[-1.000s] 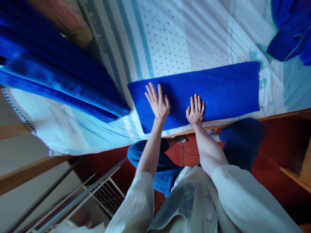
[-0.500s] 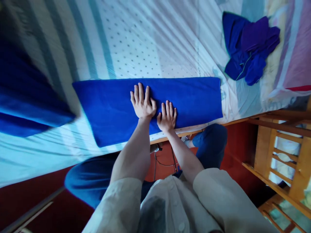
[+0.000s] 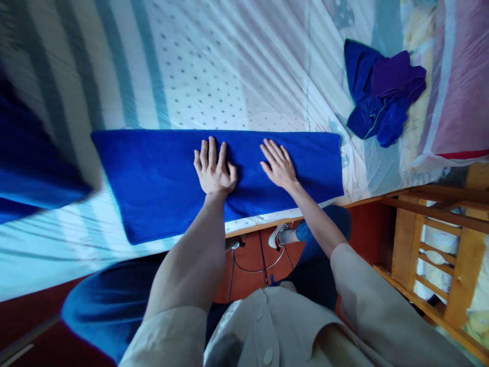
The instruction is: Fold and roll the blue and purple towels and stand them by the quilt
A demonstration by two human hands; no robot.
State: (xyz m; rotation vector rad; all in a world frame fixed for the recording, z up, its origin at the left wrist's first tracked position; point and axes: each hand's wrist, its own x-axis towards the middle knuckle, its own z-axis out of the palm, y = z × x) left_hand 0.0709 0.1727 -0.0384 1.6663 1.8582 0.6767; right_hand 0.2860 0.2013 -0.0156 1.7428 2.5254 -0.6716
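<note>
A long blue towel [image 3: 153, 173], folded into a strip, lies flat along the near edge of the bed [image 3: 237, 66]. My left hand [image 3: 212, 168] rests palm down on the middle of the strip, fingers stretched out and slightly spread. My right hand [image 3: 278, 164] lies flat on the towel a short way to the right, fingers extended and pointing up-left. Neither hand holds anything.
A crumpled heap of blue and purple cloths [image 3: 382, 97] lies on the bed at the far right. More blue fabric [image 3: 34, 173] is blurred at the left edge. A wooden rack or chair [image 3: 439, 224] stands at the right. A cable [image 3: 260, 265] lies on the red floor.
My right hand has slid to the right along the towel, away from my left hand, which has stayed near the middle. The view has shifted slightly.
</note>
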